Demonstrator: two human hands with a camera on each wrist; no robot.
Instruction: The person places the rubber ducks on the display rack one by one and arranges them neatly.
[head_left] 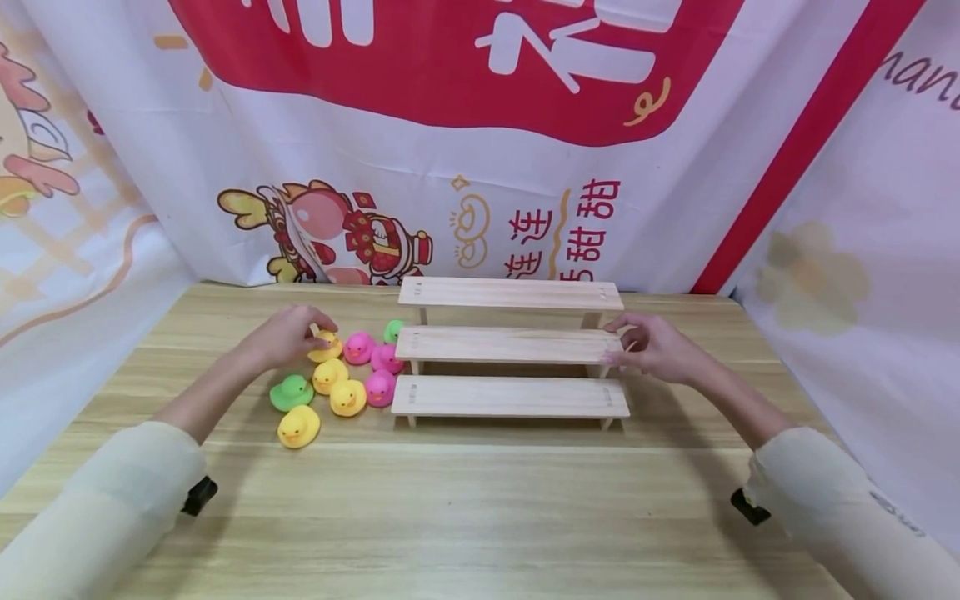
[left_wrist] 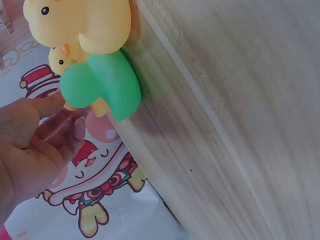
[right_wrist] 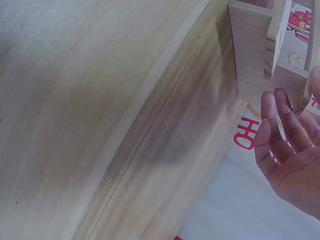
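Note:
In the head view my left hand (head_left: 288, 337) pinches a yellow rubber duck (head_left: 325, 347) at the back of a group of ducks. The left wrist view shows the left hand (left_wrist: 42, 142) with bent fingers; a green duck (left_wrist: 112, 85) in front hides most of the pinched one. My right hand (head_left: 656, 346) grips the right end of the middle board of a three-step wooden stand (head_left: 510, 344), thumb at the front edge and index finger at the back. In the right wrist view the right hand's (right_wrist: 295, 155) other fingers curl loosely beside the stand's end (right_wrist: 252, 55).
Left of the stand are pink ducks (head_left: 380, 388), yellow ducks (head_left: 298, 427) and green ducks (head_left: 291, 392). One green duck is partly behind the stand. All rest on a wood-grain table (head_left: 450, 517). A printed cloth (head_left: 337, 150) hangs behind it and along both sides.

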